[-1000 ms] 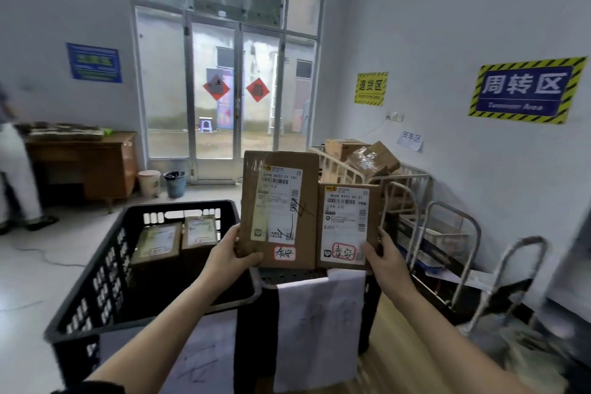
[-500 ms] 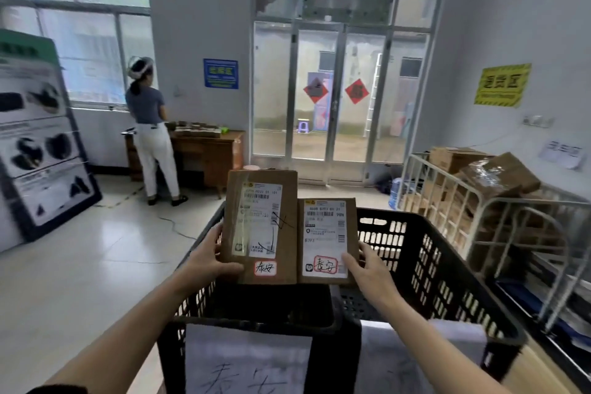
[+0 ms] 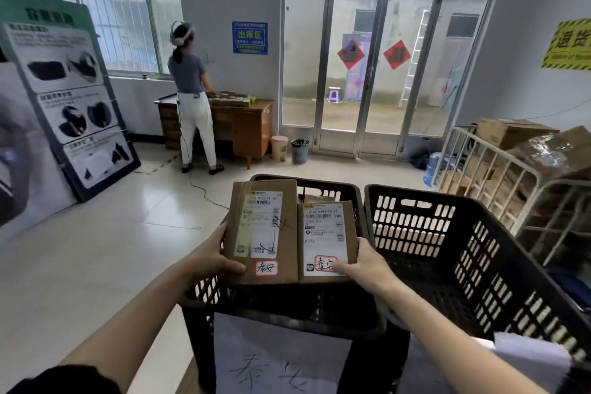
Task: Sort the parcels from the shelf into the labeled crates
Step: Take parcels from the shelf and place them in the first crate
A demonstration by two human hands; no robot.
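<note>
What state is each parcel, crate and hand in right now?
Larger parcel: sealed, held upright by left hand, above the left crate.
Smaller parcel: sealed, held by right hand, beside the larger one.
Left crate: labeled, contents mostly hidden.
Right crate: looks empty.
Glass doors: closed.

A person [image 3: 192, 99] stands at a wooden desk [image 3: 243, 125] near glass doors [image 3: 367, 73].
</note>
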